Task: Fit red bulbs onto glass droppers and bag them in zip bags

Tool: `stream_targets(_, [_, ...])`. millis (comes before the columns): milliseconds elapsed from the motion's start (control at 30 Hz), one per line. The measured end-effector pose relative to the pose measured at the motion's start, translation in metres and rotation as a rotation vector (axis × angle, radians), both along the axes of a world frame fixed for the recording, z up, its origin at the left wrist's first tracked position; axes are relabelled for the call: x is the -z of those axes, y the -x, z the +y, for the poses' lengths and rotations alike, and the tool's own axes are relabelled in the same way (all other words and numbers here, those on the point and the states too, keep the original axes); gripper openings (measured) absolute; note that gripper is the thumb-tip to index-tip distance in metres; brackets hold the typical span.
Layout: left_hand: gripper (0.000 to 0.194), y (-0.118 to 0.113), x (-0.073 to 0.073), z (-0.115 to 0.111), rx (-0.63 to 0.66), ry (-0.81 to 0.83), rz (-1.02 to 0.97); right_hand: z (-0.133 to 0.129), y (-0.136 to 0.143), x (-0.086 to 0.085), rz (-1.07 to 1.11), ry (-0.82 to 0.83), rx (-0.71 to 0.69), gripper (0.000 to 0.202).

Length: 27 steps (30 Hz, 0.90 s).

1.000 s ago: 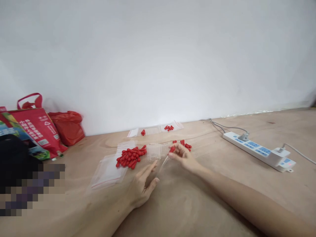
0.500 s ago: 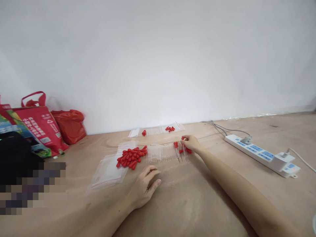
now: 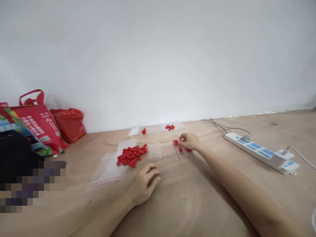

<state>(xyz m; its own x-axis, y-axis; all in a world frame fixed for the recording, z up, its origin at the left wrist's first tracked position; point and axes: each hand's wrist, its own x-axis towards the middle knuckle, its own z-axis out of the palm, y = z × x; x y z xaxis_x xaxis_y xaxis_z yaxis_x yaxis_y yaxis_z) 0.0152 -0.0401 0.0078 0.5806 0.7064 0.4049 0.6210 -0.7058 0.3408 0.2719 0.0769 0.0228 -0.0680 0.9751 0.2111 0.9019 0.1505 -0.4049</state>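
The right hand [image 3: 191,141] reaches across the table [image 3: 177,207], its fingers bent and the thumb and forefinger drawn nearly together at the red ends of the droppers [image 3: 175,143]; whether they grip one cannot be told. The droppers lie at the hand's 8 o'clock, their clear stems pointing toward 6. The palm faces down, with the forearm running back toward 4 o'clock. The left hand [image 3: 142,185] holds nothing: its fingers are loosely curled, the thumb standing apart from them, and its forearm runs back toward 8 o'clock. From this hand, a pile of red bulbs [image 3: 132,156] sits at 11 o'clock and a row of clear tubes [image 3: 161,150] at 1, between the pile and the droppers. Clear bags [image 3: 106,172] lie at the pile's 8 o'clock. The power strip [image 3: 254,149] is just past the right hand's 3 o'clock.
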Motion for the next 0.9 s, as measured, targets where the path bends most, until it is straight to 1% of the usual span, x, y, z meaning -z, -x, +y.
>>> stream_targets(67, [0.018,0.000,0.000,0.000,-0.002,-0.005,-0.001,-0.003,-0.001,-0.004,-0.042,0.048,-0.096,0.017])
stream_targets(133, [0.018,0.000,0.000,0.000,-0.008,-0.003,-0.001,-0.006,-0.001,-0.004,-0.059,0.078,-0.146,0.014])
stream_targets(400, [0.020,0.001,0.004,0.001,-0.007,-0.009,-0.019,-0.008,0.007,0.002,-0.035,0.069,-0.178,0.013])
stream_targets(600, [0.018,0.000,0.002,0.000,-0.031,-0.037,-0.008,-0.003,-0.001,0.002,0.088,0.093,-0.219,0.013])
stream_targets(667, [0.017,0.001,0.002,0.001,-0.049,-0.063,-0.018,-0.001,-0.006,0.004,0.185,0.136,-0.243,0.013])
stream_targets(700, [0.017,0.001,0.003,0.002,-0.061,-0.076,-0.022,0.000,-0.009,0.005,0.277,0.177,-0.255,0.013])
stream_targets(800, [0.016,0.001,0.007,0.005,-0.101,-0.117,-0.031,0.004,-0.017,0.006,0.638,0.298,-0.254,0.016])
stream_targets(833, [0.016,0.001,0.008,0.006,-0.120,-0.132,-0.032,0.005,-0.018,0.006,0.745,0.304,-0.241,0.017])
stream_targets(900, [0.015,-0.001,0.009,0.010,-0.181,-0.167,-0.029,0.007,-0.016,0.005,0.905,0.249,-0.218,0.018])
